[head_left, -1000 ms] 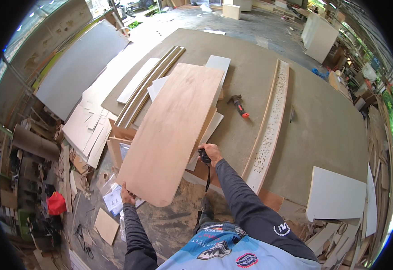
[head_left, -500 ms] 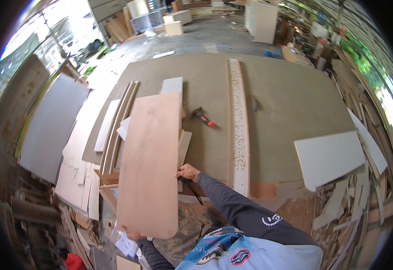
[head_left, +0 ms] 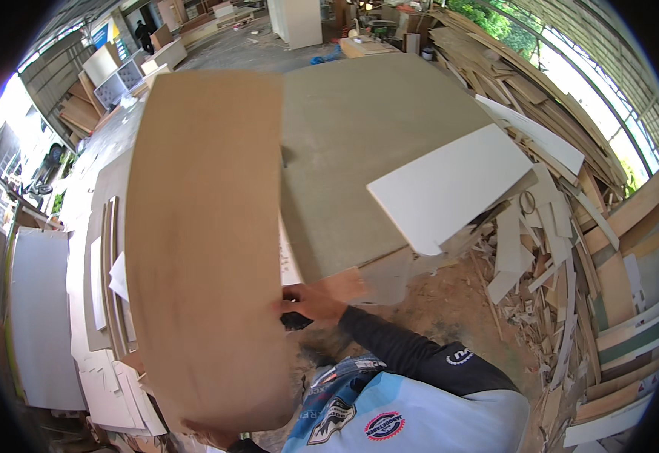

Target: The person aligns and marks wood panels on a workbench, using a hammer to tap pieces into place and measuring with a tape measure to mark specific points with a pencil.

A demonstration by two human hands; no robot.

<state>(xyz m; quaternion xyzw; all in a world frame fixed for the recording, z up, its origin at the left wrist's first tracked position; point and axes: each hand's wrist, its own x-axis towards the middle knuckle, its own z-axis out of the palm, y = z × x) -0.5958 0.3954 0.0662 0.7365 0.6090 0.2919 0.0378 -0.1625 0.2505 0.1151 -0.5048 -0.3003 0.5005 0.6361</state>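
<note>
A long wooden panel with rounded near corners fills the middle left, raised above the big grey-green work table. My right hand is closed on the panel's right edge, with a small black object tucked under the fingers; its kind is unclear. At the panel's near end my left hand grips the bottom edge, its fingers partly hidden and blurred. Behind the panel, most of a white strip is covered.
A white board lies across the table's right corner. Wood offcuts are heaped along the right side. Long mouldings lie left of the panel, and a pale sheet leans farther left.
The panel has come up off the table with both hands on it and now looks larger. My view has swung right, and the panel now hides the hammer.
</note>
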